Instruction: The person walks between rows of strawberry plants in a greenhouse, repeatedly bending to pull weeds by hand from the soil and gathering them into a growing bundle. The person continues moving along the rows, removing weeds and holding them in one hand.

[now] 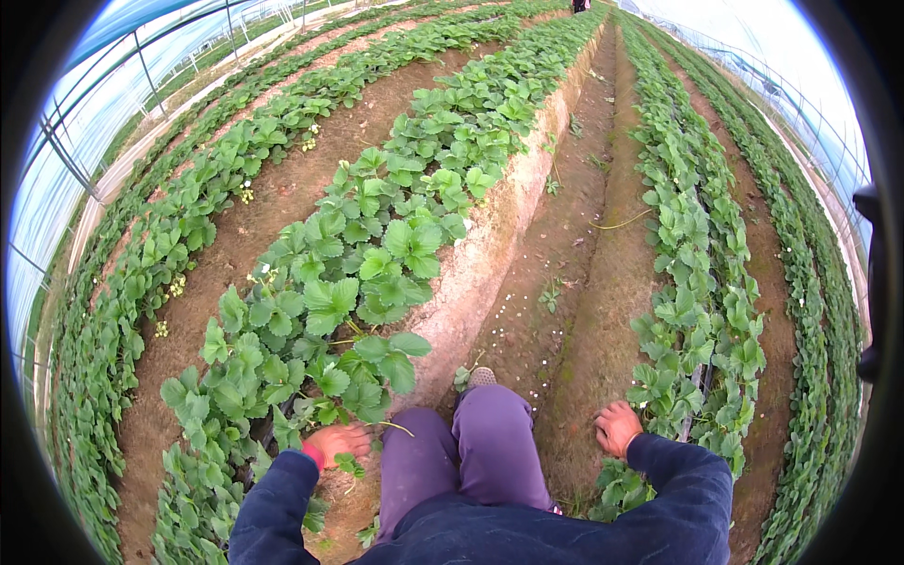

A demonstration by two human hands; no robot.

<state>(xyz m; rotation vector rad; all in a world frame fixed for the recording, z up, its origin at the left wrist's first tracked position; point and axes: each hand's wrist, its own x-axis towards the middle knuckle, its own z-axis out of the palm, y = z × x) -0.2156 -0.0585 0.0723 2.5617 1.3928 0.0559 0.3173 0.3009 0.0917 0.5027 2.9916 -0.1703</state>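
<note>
My left hand (339,443), below a dark sleeve with a red cuff, is low at the edge of the left row of strawberry plants (332,304). Leaves hang just above it, and a small leafy sprig (349,465) shows below its fingers; whether they grip anything is unclear. My right hand (618,427) is against the earthen side of the right bed (607,367), beside the right row of strawberry plants (685,311). Its fingers bend downward and their tips are hard to make out. Between the hands are my knees in purple trousers (494,438).
A dirt furrow (530,304) with scattered white bits runs ahead between the raised beds. One shoe (482,376) stands in it. More strawberry rows (183,219) lie to both sides under a plastic tunnel with metal poles (148,74). A person (580,6) is far off.
</note>
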